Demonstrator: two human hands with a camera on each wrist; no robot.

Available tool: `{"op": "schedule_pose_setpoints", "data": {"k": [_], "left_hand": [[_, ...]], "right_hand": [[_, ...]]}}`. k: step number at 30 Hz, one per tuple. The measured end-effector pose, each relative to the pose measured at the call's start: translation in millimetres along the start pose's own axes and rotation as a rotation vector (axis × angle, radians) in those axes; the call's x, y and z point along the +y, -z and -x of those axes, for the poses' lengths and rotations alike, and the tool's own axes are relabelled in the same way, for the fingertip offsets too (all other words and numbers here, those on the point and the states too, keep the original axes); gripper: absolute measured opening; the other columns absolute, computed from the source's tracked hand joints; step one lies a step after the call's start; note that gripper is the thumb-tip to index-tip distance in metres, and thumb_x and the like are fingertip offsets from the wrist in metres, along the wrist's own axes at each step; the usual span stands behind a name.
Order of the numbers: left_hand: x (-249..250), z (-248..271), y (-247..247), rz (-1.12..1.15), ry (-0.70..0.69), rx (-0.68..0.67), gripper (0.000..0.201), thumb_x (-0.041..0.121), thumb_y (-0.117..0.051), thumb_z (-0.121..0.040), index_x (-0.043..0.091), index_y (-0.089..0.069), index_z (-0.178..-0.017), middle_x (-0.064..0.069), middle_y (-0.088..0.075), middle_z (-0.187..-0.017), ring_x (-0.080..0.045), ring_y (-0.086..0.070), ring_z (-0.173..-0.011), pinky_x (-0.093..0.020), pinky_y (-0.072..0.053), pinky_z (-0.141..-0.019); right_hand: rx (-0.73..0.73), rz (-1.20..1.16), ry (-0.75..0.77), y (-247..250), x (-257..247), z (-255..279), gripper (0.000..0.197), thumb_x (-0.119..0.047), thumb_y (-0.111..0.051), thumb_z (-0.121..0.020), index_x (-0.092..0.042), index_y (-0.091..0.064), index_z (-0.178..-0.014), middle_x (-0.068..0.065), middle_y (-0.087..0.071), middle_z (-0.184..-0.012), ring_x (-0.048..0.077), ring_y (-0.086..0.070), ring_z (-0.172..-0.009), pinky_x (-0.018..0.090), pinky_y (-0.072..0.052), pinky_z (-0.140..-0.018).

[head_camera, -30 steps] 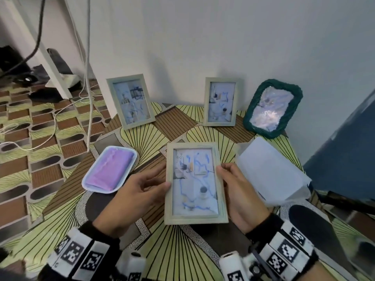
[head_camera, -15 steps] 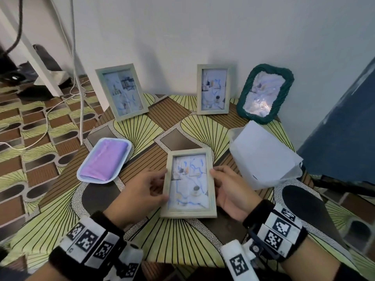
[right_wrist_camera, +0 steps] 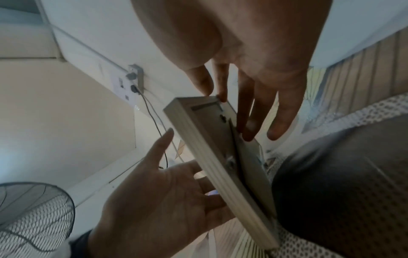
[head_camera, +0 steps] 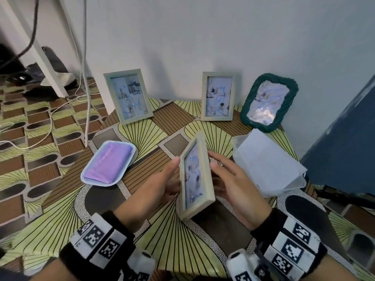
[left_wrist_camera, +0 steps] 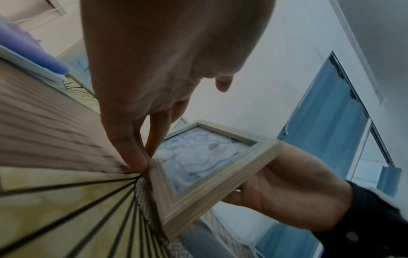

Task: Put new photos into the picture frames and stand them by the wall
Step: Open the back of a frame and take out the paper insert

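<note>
Both hands have the pale wooden frame [head_camera: 195, 177] tipped up on its edge over the patterned desk [head_camera: 172, 244]. Left hand [head_camera: 156, 191] fingers [left_wrist_camera: 132, 153] pinch its left side, thumb on the top edge. Right hand [head_camera: 235, 187] fingers [right_wrist_camera: 249, 125] lie spread against the back. Two frames [head_camera: 128, 95] and a green frame [head_camera: 268, 102] already lean on the wall.
</note>
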State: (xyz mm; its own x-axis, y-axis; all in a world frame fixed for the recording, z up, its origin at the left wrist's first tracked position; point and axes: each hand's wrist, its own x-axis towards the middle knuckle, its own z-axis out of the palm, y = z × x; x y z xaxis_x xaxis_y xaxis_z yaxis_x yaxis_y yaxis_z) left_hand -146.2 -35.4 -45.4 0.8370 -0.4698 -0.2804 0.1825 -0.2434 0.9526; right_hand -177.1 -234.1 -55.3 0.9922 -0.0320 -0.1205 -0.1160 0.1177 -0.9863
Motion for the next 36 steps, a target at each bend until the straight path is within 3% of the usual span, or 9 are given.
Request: {"op": "schedule_pose_setpoints", "data": {"k": [3, 5, 9, 13, 18, 21, 26, 30, 36], "left_hand": [[0, -4, 8, 0.042, 0.025, -0.063, 0.077, 0.092, -0.043, -0.068, 0.05, -0.053, -0.132, 0.01, -0.067, -0.127, -0.009, -0.066, -0.111, -0.036, -0.044, -0.103], [2, -4, 15, 0.012, -0.02, -0.073, 0.068, 0.083, -0.044, -0.079, 0.044, -0.055, -0.133, 0.013, -0.067, -0.124, -0.01, -0.067, -0.109, -0.031, -0.05, -0.095], [2, 1, 36, 0.002, -0.09, 0.113, 0.026, 0.055, -0.049, -0.093, 0.071, -0.051, -0.114, 0.043, -0.064, -0.099, 0.016, -0.063, -0.091, -0.005, -0.05, -0.065], [-11, -1, 58, -0.108, -0.089, 0.155, 0.059, 0.033, -0.052, -0.098, 0.035, -0.029, -0.152, 0.029, -0.058, -0.123, 0.013, -0.061, -0.102, -0.007, -0.049, -0.073], [-29, 0, 71, -0.299, -0.061, 0.065, 0.055, 0.013, -0.057, -0.097, 0.036, -0.037, -0.142, 0.032, -0.058, -0.121, 0.01, -0.057, -0.114, -0.011, -0.049, -0.087], [-34, 4, 75, -0.517, -0.069, 0.055, 0.052, 0.018, -0.065, -0.093, 0.042, -0.046, -0.135, 0.038, -0.055, -0.121, 0.008, -0.054, -0.119, -0.021, -0.046, -0.102], [-38, 7, 72, -0.836, -0.19, 0.202, 0.057, 0.031, -0.081, -0.078, 0.028, -0.059, -0.131, 0.015, -0.066, -0.119, -0.005, -0.06, -0.107, -0.023, -0.05, -0.092], [-40, 5, 70, -0.908, -0.248, 0.213, 0.069, 0.038, -0.073, -0.085, 0.023, -0.044, -0.146, 0.008, -0.053, -0.142, -0.009, -0.051, -0.129, -0.022, -0.039, -0.105], [-34, -10, 70, -1.218, -0.152, 0.126, 0.073, 0.053, -0.038, -0.099, 0.014, -0.016, -0.157, -0.002, -0.013, -0.164, -0.015, -0.009, -0.151, -0.03, -0.015, -0.122]], "right_hand": [[-0.105, 0.121, 0.036, -9, 0, 0, 0.028, -0.034, -0.048, -0.101, -0.048, -0.064, -0.12, -0.017, -0.067, -0.119, -0.001, -0.062, -0.11, 0.02, -0.055, -0.083], [-0.153, 0.255, 0.045, -16, 3, -1, 0.031, -0.034, -0.051, -0.099, -0.046, -0.06, -0.127, -0.022, -0.064, -0.123, -0.007, -0.057, -0.115, 0.022, -0.051, -0.095], [-0.236, 0.536, 0.086, -22, 10, -2, 0.045, -0.033, -0.055, -0.098, -0.037, -0.047, -0.142, -0.024, -0.05, -0.14, -0.012, -0.042, -0.128, 0.026, -0.036, -0.113], [-0.341, 0.83, 0.146, -24, 11, -1, 0.054, -0.042, -0.049, -0.098, -0.041, -0.031, -0.149, -0.026, -0.04, -0.148, -0.015, -0.035, -0.13, 0.007, -0.029, -0.106], [-0.408, 1.174, 0.238, -24, 11, 1, 0.055, -0.049, -0.042, -0.099, -0.035, -0.029, -0.15, -0.013, -0.039, -0.151, 0.004, -0.032, -0.137, 0.025, -0.03, -0.113], [-0.421, 1.273, 0.265, -22, 11, 2, 0.052, -0.049, -0.041, -0.098, -0.037, -0.029, -0.147, -0.011, -0.042, -0.146, 0.005, -0.03, -0.134, 0.025, -0.03, -0.109], [-0.408, 1.331, 0.3, -17, 11, 2, 0.043, -0.048, -0.041, -0.097, -0.036, -0.041, -0.138, -0.01, -0.056, -0.129, 0.005, -0.047, -0.118, 0.029, -0.044, -0.099], [-0.238, 1.208, 0.364, -14, 8, -2, 0.032, -0.04, -0.044, -0.097, -0.029, -0.058, -0.123, -0.01, -0.067, -0.11, 0.005, -0.06, -0.098, 0.032, -0.053, -0.085], [-0.163, 1.376, 0.345, -19, 8, -22, 0.04, -0.04, -0.041, -0.1, -0.022, -0.049, -0.134, -0.004, -0.057, -0.129, 0.015, -0.051, -0.118, 0.038, -0.048, -0.097]]}}
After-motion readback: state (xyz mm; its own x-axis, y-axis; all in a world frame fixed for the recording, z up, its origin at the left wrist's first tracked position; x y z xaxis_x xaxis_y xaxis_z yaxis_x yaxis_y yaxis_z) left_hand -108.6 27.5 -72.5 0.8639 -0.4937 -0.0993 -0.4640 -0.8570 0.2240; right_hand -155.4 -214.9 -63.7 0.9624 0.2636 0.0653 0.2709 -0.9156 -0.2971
